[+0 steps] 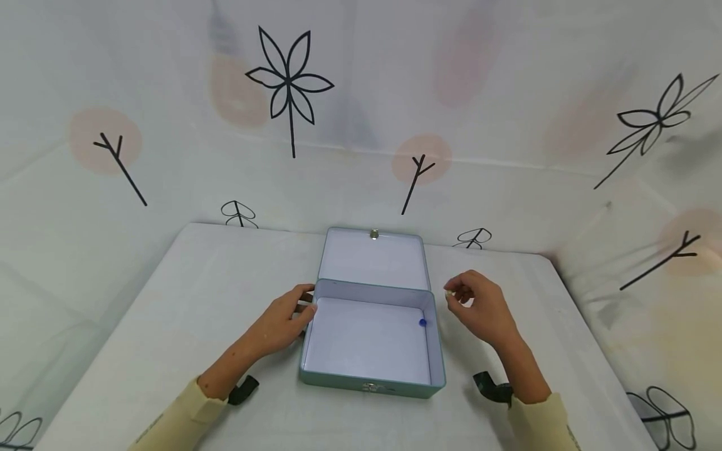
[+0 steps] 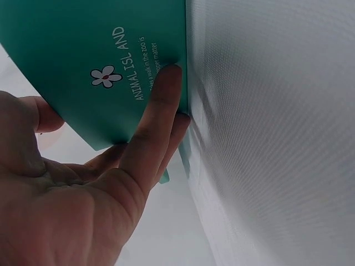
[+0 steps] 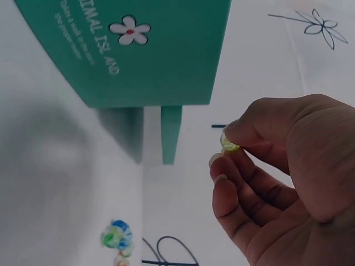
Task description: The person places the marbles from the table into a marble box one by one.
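A green tin box (image 1: 369, 338) stands on the table with its lid (image 1: 374, 258) folded back. One blue marble (image 1: 422, 322) lies inside by the right wall. My left hand (image 1: 284, 319) rests against the box's left side, thumb at the rim and fingers laid along the outer wall (image 2: 66, 66). To the right of the box my right hand (image 1: 479, 307) is raised, pinching a small clear yellowish marble (image 3: 228, 141) between thumb and fingertips. Several coloured marbles (image 3: 116, 235) sit in a cluster on the table in the right wrist view; the head view does not show them.
The table (image 1: 237, 269) has a white cover, and a patterned white curtain (image 1: 361, 113) hangs behind it and at both sides. A metal clasp (image 1: 370, 388) is on the box front, with its catch (image 1: 374, 233) on the lid. Dark wrist mounts (image 1: 492, 387) stick out inward from the forearms.
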### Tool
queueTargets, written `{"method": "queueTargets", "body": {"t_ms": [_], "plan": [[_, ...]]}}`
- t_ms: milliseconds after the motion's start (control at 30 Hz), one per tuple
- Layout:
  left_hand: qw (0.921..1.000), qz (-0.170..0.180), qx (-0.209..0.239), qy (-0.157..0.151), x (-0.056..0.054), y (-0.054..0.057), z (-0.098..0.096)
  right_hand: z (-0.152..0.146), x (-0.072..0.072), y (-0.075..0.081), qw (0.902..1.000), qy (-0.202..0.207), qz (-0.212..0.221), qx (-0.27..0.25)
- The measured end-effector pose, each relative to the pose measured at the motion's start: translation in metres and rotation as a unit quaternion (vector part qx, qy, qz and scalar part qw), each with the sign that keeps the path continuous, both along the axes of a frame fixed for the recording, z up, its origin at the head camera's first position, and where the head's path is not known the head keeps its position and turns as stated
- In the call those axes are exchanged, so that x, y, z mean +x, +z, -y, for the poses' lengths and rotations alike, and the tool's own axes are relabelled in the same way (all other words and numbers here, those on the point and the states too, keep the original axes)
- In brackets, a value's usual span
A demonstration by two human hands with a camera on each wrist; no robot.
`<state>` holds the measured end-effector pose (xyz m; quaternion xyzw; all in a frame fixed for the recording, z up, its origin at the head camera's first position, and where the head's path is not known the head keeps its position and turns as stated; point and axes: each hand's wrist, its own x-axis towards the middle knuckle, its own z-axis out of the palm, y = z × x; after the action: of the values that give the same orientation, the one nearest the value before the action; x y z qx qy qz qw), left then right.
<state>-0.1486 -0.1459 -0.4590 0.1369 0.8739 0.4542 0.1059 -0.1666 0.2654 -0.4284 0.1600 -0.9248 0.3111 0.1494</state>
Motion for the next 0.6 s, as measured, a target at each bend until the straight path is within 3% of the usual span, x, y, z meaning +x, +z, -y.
{"method": "queueTargets", "body": {"t_ms": [600], "plan": [[1.0000, -0.003, 0.000, -0.001, 0.000, 0.000, 0.000, 0.020, 0.007, 0.002, 0.9971, 0.070, 0.020, -0.021]]}}
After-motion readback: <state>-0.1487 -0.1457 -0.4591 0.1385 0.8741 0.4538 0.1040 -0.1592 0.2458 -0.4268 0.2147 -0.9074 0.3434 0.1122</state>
